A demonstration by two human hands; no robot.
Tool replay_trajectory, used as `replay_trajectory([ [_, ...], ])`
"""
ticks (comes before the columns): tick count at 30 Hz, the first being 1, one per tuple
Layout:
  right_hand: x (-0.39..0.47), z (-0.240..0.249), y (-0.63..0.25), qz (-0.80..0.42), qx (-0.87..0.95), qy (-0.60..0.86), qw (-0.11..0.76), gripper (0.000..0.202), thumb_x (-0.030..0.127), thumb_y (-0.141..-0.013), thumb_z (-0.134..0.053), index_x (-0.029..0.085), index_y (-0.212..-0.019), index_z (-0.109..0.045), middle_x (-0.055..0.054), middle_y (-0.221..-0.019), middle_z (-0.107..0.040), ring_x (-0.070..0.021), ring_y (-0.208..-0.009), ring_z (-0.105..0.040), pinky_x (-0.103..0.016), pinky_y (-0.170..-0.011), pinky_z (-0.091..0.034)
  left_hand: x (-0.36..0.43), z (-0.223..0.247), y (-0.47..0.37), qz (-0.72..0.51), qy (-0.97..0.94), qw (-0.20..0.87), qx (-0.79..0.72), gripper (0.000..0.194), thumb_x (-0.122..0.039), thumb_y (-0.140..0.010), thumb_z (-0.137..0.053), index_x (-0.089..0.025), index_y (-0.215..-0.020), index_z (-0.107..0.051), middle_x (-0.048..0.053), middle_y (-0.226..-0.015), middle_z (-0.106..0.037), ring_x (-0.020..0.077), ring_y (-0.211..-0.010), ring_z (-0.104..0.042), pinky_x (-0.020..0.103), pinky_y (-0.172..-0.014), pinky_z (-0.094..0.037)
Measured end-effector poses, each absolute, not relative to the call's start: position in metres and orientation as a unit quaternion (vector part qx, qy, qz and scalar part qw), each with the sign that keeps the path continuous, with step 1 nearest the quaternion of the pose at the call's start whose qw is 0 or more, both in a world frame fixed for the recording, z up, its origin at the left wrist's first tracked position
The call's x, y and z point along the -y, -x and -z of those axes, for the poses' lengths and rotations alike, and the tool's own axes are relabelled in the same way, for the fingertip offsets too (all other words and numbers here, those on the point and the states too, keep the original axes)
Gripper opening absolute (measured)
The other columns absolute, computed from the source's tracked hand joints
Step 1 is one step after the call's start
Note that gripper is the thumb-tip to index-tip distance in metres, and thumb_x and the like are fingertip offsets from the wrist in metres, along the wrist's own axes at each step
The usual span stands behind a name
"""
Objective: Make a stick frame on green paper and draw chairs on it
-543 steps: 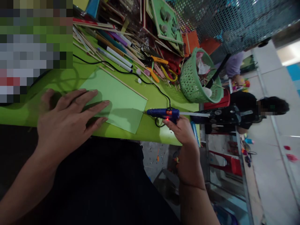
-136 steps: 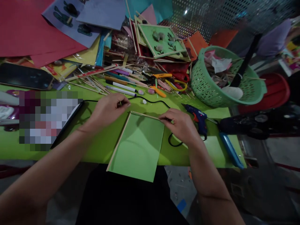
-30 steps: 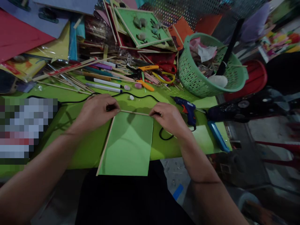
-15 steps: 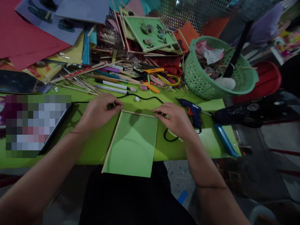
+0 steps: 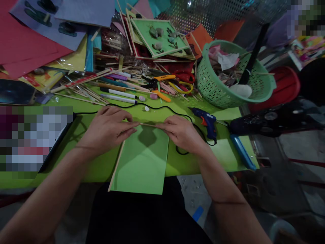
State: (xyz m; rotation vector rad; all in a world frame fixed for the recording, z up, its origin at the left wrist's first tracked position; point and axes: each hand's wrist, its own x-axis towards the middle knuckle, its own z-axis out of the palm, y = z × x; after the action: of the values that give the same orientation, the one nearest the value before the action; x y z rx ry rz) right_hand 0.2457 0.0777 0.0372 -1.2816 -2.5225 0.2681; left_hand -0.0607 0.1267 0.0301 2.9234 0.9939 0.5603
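Note:
A sheet of green card (image 5: 142,162) lies in front of me, its near end jutting past the table edge over my lap. Along its far edge runs a thin wooden stick (image 5: 148,125). My left hand (image 5: 109,128) is closed on the left part of this stick, fingertips and thumb together at the card's edge. From the other side, my right hand (image 5: 181,134) pinches the right part. Only the stick's middle shows between the fingertips. A second wooden stick (image 5: 116,167) borders the card's left side, its upper end hidden by my left hand.
A blue glue gun (image 5: 208,120) lies right of my right hand, near a black cable (image 5: 165,106). Behind are marker pens (image 5: 122,93), loose sticks and orange-handled pliers (image 5: 162,95). A green basket (image 5: 215,84) holds scraps. Framed green card with pebbles (image 5: 162,37) rests at the back.
Both hands have moved inward along the far stick, from the card's corners toward its middle. Their fingertips are now closer together. The view has shifted slightly.

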Motion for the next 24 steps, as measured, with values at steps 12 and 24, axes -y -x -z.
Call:
replay_trajectory([
  [12,-0.0756,-0.0375,-0.243,-0.088,0.873,0.461,0.133,0.037,0.01,-0.105,-0.054,0.026,-0.125,-0.08,-0.007,-0.098,-0.072,-0.021,-0.092,-0.061,-0.035,-0.079,-0.043,-0.1241,-0.0336,0.0588,-0.159,-0.93,0.027,-0.331,0.031,-0.043,-0.109,-0.054,-0.035,-0.112,-0.083,0.002,-0.111,-0.081,0.0253,-0.11,-0.066,0.044,-0.097,-0.04],
  [24,-0.0752,-0.0404,-0.2424,-0.093,0.875,0.459,0.124,0.041,0.005,-0.103,-0.053,0.026,-0.127,-0.079,-0.007,-0.101,-0.073,-0.0216,-0.092,-0.062,-0.035,-0.079,-0.044,-0.1251,-0.0321,0.0584,-0.13,-0.918,0.072,-0.367,0.03,-0.044,-0.105,-0.056,-0.037,-0.113,-0.084,0.005,-0.11,-0.081,0.0307,-0.113,-0.067,0.05,-0.101,-0.041],
])
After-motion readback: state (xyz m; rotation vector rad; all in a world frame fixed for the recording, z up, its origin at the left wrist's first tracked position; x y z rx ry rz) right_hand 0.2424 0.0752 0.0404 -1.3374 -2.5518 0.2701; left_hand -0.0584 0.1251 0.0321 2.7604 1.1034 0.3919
